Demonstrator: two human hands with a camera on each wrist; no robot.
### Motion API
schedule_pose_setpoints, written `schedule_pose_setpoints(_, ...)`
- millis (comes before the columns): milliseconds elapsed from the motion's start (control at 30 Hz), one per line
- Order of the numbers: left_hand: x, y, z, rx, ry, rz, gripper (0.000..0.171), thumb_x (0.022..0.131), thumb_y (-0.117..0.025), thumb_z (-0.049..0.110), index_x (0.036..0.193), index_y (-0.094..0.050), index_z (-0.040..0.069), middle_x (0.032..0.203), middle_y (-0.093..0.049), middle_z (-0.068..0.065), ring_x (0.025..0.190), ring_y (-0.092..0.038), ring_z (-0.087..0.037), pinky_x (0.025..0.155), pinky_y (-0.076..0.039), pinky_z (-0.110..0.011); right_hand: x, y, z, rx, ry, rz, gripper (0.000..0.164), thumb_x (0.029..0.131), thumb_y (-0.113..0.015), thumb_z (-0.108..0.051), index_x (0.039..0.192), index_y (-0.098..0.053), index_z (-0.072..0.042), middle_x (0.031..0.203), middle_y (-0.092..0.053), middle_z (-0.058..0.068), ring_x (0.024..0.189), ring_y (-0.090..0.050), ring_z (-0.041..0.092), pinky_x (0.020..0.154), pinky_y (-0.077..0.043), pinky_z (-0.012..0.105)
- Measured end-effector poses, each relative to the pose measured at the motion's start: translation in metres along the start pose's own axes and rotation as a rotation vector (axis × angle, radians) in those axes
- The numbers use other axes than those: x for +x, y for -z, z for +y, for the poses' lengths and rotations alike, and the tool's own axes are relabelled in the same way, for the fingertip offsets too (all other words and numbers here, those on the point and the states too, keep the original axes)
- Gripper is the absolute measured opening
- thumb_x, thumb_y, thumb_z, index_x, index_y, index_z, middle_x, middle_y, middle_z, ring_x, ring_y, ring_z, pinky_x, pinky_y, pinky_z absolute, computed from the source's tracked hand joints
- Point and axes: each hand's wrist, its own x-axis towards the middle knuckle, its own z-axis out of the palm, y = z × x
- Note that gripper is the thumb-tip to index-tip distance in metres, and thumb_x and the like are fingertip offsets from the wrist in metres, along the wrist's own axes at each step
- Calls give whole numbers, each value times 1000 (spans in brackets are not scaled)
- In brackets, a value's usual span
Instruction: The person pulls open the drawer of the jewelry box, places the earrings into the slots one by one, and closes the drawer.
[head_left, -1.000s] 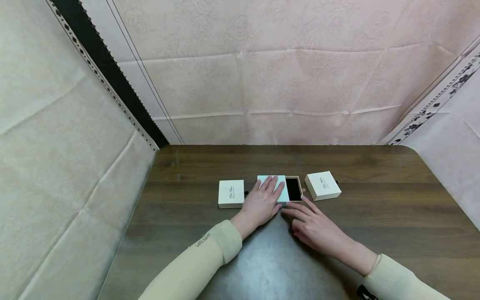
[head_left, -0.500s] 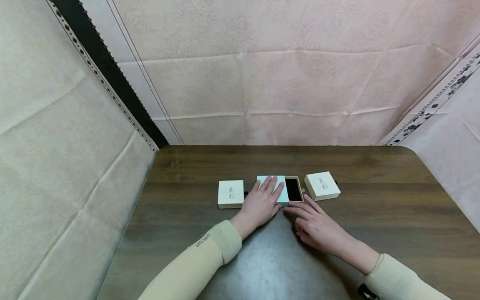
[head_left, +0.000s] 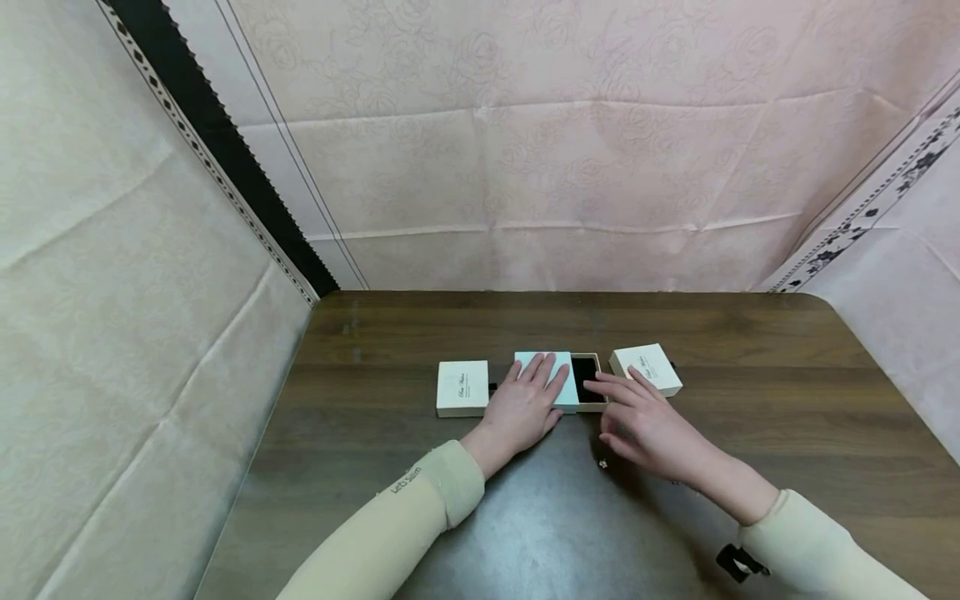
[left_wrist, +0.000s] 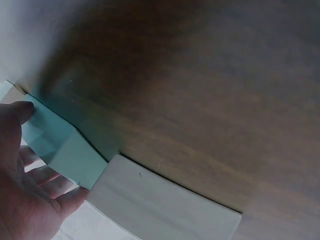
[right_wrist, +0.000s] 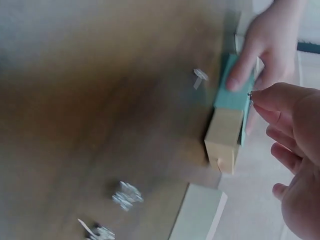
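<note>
One small silvery piece [right_wrist: 251,95] is pinched between the fingertips of our right hand [head_left: 660,437], and that hand has just shifted. Half a second ago its fingers were in front of the pulled-out drawer [right_wrist: 223,128]; now they hang farther toward the tabletop's far edge, over the drawer's dark lining in the head view (whether they touch it, we cannot tell).

The shift has also brought a tiny shiny trinket [head_left: 603,464] into sight on the tabletop [head_left: 375,467], nearer its front edge than the boxes are. The right wrist view shows three silvery pieces lying there, one [right_wrist: 200,75] beside the box; they look like jewellery, though blur hides the detail.

Our left hand [head_left: 517,408] has not moved: its fingers lie spread and nearly straight across the light-blue drawer box [head_left: 568,398], thumb along the front. That box sits in the far half of the tabletop, between a lettered white box [head_left: 462,388] toward the left edge and a tilted white box [head_left: 656,364] toward the right.

For the work in hand, we judge, this means the pinched piece is now close to the drawer but not yet let go, while others remain outside.
</note>
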Motion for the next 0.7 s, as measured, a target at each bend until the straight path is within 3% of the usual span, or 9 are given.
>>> schedule_pose_setpoints(200, 0, 1, 0, 3, -2, 2, 69, 110, -54, 50, 168, -36, 17, 171, -38, -11, 157, -38, -25, 124, -38, -46, 12, 10, 13, 120, -93, -16, 34, 83, -87, 1, 78, -63, -24, 146, -63, 20, 140, -54, 46, 119, -30, 71)
schedule_pose_setpoints(333, 0, 1, 0, 5, -2, 4, 69, 110, -55, 50, 168, -37, 17, 171, -38, -11, 157, -38, -25, 124, -39, -46, 21, 14, 23, 201, -155, -57, 34, 87, -84, 1, 79, -65, -26, 148, -60, 22, 142, -51, 49, 113, -36, 73)
schedule_pose_setpoints(533, -1, 3, 0, 3, 1, -16, 69, 110, -54, 51, 169, -36, 18, 172, -37, -11, 158, -38, -25, 124, -38, -46, 35, 18, 38, 260, -231, -146, 29, 93, -81, -1, 80, -66, -23, 152, -57, 26, 146, -46, 49, 118, -26, 77)
schedule_pose_setpoints(700, -1, 4, 0, 7, 2, -19, 69, 110, -55, 51, 168, -37, 18, 171, -38, -11, 157, -38, -24, 124, -39, -45, 48, 15, 48, 217, -235, -186, 27, 93, -79, -2, 78, -65, -20, 152, -56, 28, 148, -43, 51, 120, -20, 77)
